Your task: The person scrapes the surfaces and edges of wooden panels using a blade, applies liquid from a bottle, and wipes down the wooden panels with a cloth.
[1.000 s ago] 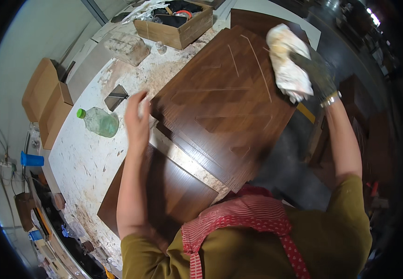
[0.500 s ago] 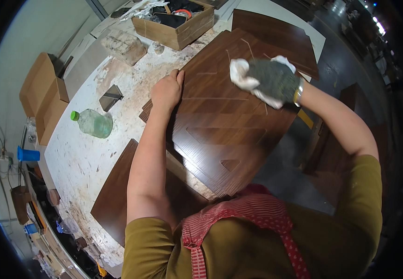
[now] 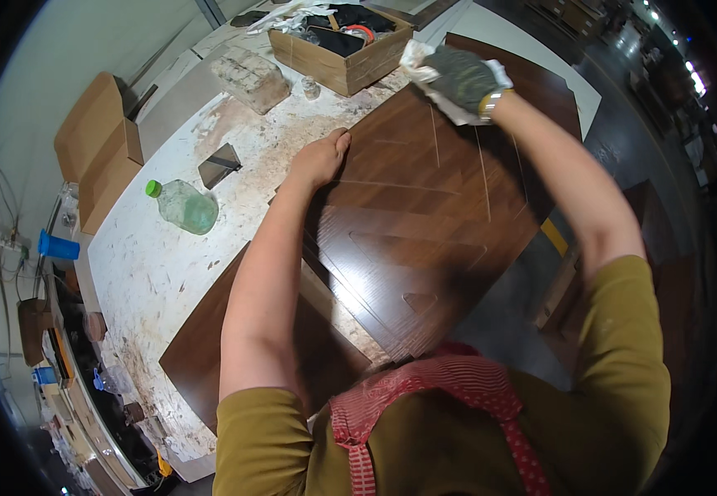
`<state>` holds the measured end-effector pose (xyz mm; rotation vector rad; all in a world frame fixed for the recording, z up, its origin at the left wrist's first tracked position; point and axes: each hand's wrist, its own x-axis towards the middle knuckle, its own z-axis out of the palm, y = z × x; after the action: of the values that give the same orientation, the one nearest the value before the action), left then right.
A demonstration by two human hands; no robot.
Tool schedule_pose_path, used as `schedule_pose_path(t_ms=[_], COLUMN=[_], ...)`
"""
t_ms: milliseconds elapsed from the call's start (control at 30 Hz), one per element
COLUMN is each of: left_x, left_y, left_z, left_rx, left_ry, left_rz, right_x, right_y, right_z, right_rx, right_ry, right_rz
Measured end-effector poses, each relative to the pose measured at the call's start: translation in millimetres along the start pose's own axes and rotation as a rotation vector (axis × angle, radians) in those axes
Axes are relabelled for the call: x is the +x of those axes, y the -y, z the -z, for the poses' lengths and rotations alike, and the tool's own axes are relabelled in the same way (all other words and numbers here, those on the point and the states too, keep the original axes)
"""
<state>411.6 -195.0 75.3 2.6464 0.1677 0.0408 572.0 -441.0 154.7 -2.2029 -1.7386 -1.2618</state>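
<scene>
A dark brown wooden panel [image 3: 391,198] with thin grooved lines and shapes in its face lies slanting across the work table. My left hand [image 3: 321,159] is closed on the panel's left edge, its fingers curled at the rim. My right hand [image 3: 459,74], in a dark grey glove, presses a white cloth [image 3: 415,56] against the far end of the panel. Parts of the cloth stick out on both sides of the glove. Another dark panel [image 3: 544,87] shows beyond the far end, and one more brown panel [image 3: 201,339] lies under my left forearm.
Left of the panel, the stained white table [image 3: 143,289] bears a green-capped bottle [image 3: 186,207], a small dark flat piece [image 3: 219,166] and a whitish block [image 3: 251,78]. An open box [image 3: 367,66] of odds and ends stands at the back. A cardboard box [image 3: 98,149] sits at the left edge.
My right hand has moved with the cloth up and left, toward the panel's far end. My left hand keeps its hold on the edge. The whole view has shifted slightly.
</scene>
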Motion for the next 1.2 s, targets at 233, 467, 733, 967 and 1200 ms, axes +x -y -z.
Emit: schedule_pose_path(t_ms=[233, 467, 733, 967, 1200], left_x=[1.2, 5.5, -7.9, -11.3, -9.3], left_y=[18.0, 26.1, 9.2, 13.1, 11.7], left_z=[5.7, -3.4, 11.9, 9.7, 7.5], left_rx=[0.008, -0.400, -1.005, -1.081, -1.085], left_ry=[0.071, -0.187, -0.426, -0.500, -0.498], left_rz=[0.058, 0.184, 0.207, 0.144, 0.115], right_x=[71.9, 37.1, 59.7, 87.5, 70.0], right_y=[82.6, 89.6, 110.3, 91.0, 67.4], right_z=[7.4, -45.3, -17.7, -26.9, -49.0], right_rx=[0.702, 0.357, 0.408, 0.295, 0.245], right_ry=[0.841, 0.457, 0.533, 0.805, 0.787], right_rz=[-0.037, -0.135, -0.174, -0.312, -0.385])
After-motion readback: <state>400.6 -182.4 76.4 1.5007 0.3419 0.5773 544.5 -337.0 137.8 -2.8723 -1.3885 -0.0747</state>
